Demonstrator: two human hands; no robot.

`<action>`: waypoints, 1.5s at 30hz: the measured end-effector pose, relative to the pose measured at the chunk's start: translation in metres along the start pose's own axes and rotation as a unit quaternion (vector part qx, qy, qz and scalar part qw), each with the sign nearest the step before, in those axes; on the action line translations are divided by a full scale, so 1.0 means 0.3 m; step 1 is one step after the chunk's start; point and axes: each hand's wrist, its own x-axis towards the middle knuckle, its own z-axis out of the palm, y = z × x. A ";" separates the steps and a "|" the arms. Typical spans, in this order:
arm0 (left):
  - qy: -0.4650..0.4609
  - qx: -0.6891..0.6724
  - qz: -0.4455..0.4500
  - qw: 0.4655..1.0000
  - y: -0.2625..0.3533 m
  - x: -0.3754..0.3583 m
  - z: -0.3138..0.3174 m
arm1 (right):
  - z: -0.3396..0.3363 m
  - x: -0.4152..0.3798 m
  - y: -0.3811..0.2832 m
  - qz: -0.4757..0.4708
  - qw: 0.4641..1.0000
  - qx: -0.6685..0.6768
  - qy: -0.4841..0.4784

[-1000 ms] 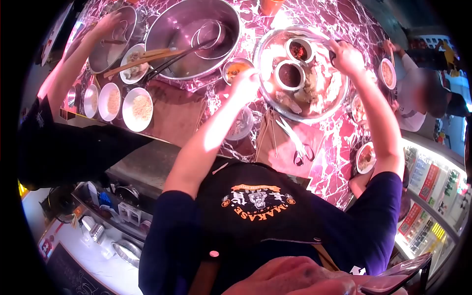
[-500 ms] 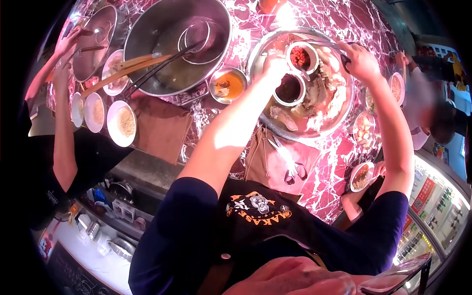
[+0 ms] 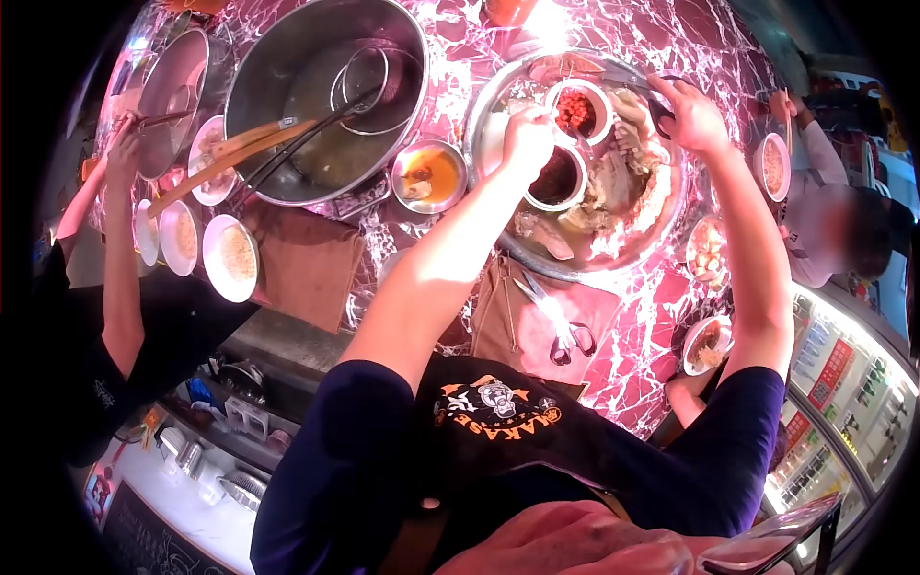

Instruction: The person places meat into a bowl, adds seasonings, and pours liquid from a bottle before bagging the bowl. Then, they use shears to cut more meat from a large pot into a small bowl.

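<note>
My left hand [image 3: 529, 146] is closed beside two small white bowls; what its fingers grip is hidden. One is the bowl of chopped red chili [image 3: 577, 112], the other the bowl of dark sauce [image 3: 558, 179]. Both stand in a wide metal basin [image 3: 522, 247] among pieces of pale cooked meat [image 3: 623, 182] in liquid. At the basin's far right rim, my right hand [image 3: 697, 117] is wrapped round the black handles of a pair of scissors [image 3: 661, 117], whose blades point left over the basin. A second pair of scissors [image 3: 559, 326] lies on a cloth near my apron.
Left of the basin are a large metal pot [image 3: 278, 177] with a strainer and ladle, and a metal bowl of orange sauce [image 3: 429, 177]. White bowls [image 3: 231, 259] line the left edge near a co-worker's arms [image 3: 122, 240]. More bowls [image 3: 707, 345] and another person sit at right.
The view has shifted slightly, so the pot and basin appear a little further left. Both my hands remain over the basin. A bowl at the right edge and the person beside it appear slightly shifted.
</note>
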 end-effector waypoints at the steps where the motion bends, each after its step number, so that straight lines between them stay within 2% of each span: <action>1: -0.001 0.015 0.009 1.000 0.009 -0.030 0.006 | 0.005 0.002 0.003 0.000 1.000 0.000 0.000; 2: 0.014 -0.029 -0.025 0.999 0.018 -0.069 0.018 | 0.010 0.001 0.007 0.002 1.000 0.003 0.002; 6: 0.040 -0.030 -0.058 0.997 -0.004 -0.114 0.039 | 0.010 -0.004 0.006 0.009 1.000 0.002 0.005; 10: 0.027 -0.061 -0.032 0.997 -0.002 -0.053 0.062 | 0.022 -0.004 0.015 -0.006 1.000 0.015 0.016; 16: 0.017 -0.064 -0.054 0.996 0.006 0.019 0.061 | 0.034 -0.013 0.017 0.000 1.000 0.013 0.010; 19: 0.002 -0.100 -0.072 0.992 0.019 0.013 0.040 | 0.042 -0.029 0.047 -0.029 0.998 0.019 0.047; 21: -0.022 -0.125 -0.074 0.989 0.026 0.002 0.023 | -0.025 -0.053 0.017 0.034 0.998 0.045 -0.023; 23: -0.032 -0.133 -0.080 0.987 0.025 -0.002 0.002 | -0.060 -0.050 0.016 0.040 0.998 0.049 -0.028; 26: -0.049 -0.119 -0.083 0.988 0.028 -0.009 -0.016 | -0.087 -0.016 -0.002 0.013 0.999 -0.017 -0.032; 27: -0.053 -0.098 -0.083 0.990 0.031 -0.008 -0.017 | -0.078 0.006 -0.012 0.014 0.999 -0.017 -0.030; 29: -0.056 -0.093 -0.080 0.991 0.041 -0.008 -0.020 | -0.030 0.044 -0.017 -0.065 0.998 0.002 0.007; 31: -0.056 -0.088 -0.081 0.991 0.044 -0.016 -0.026 | 0.016 0.068 0.014 -0.082 0.996 0.020 0.025; 35: -0.065 -0.125 -0.073 0.987 0.063 -0.028 -0.045 | 0.002 0.028 0.039 -0.050 0.998 0.024 -0.027; 39: -0.077 -0.153 -0.095 0.981 0.061 -0.057 -0.053 | -0.008 0.027 0.038 -0.077 0.997 0.021 0.023; 41: -0.088 -0.146 -0.100 0.980 0.057 -0.070 -0.053 | 0.010 0.061 -0.017 -0.126 0.990 0.005 0.064; 45: -0.089 -0.127 -0.104 0.982 0.043 -0.098 -0.080 | 0.059 0.094 -0.073 -0.081 0.995 -0.064 -0.012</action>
